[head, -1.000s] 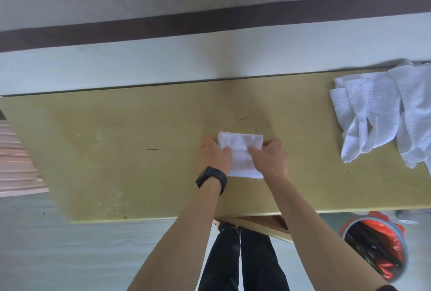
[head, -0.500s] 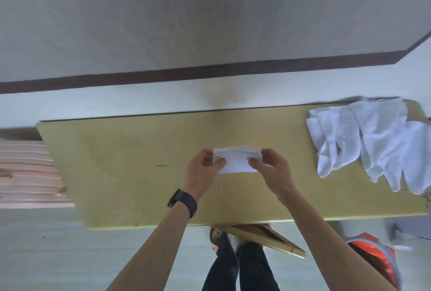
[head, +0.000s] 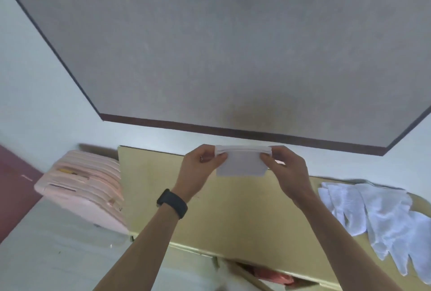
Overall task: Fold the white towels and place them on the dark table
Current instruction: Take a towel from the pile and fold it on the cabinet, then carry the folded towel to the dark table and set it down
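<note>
Head view: folded white towel (head: 241, 162), a small compact rectangle, held in the air above the far edge of the yellow table (head: 233, 216), touching nothing but fingers. Upper left corner pinched between thumb and curled fingers of the left hand (head: 200, 167), black wristband (head: 172, 203) on that wrist; upper right corner pinched likewise by the right hand (head: 286, 169); thick folded edge stretched taut between the two, lower edge hanging free. At the right end of the same table, well apart from both hands, a heap of unfolded white towels (head: 377, 218). Just beside the table's left end, a pink ribbed rack (head: 88, 188). At the far left edge, a dark red surface (head: 14, 185), possibly the dark table, too little in view to tell. Judged hazards: slackening of either pinch in transit, hence layers fanning open and the fold lost; one-handed release, hence a drooping, unrolling corner; destination largely out of frame, hence a crooked placement.
</note>
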Available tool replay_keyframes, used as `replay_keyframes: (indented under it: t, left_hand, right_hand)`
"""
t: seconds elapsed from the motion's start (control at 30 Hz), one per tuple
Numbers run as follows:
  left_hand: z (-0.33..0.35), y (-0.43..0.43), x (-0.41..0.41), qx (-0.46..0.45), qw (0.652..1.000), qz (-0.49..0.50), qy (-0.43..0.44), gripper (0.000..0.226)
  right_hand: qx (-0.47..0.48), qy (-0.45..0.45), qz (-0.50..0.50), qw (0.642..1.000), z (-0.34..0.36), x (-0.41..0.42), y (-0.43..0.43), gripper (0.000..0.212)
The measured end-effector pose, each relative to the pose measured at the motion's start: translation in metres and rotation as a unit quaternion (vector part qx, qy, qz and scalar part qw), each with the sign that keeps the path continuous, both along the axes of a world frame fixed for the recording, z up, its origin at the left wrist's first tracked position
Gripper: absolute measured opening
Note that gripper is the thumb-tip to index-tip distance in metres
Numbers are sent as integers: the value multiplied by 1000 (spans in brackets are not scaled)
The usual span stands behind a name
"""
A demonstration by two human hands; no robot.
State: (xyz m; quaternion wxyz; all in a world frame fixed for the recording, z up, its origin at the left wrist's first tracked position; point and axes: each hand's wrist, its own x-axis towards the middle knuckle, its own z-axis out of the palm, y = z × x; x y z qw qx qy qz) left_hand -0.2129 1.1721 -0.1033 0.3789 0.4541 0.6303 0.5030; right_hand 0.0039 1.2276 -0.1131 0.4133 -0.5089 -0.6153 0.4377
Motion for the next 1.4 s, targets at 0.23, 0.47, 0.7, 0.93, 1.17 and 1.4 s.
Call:
replay_keyframes:
  t: [0.23,0.47,0.7,0.93,1.17,1.4]
  left_hand:
    - [41,-115,-14,83,976,200,-2,20]
    - [21,-284,-12,30,873,479,82,14]
    - [20,-490,-19,18,750,660,43,19]
    - [17,-709,-16,28,628,777,36,16]
    - [9,-920,-18,21,551,833,40,15]
    - [-1,-1077,-21,29,480,877,19,13]
  right_hand:
    - [87,20,145,985,39,-65,-55,7]
    - [81,47,279,956,21,-153,-205,18]
    - [36,52,441,895,11,-216,-400,15]
    - [42,63,581,811,24,-256,-618,12]
    - [56,70,661,745,17,-293,-836,7]
    - [62,83,715,691,7,-319,-1005,11]
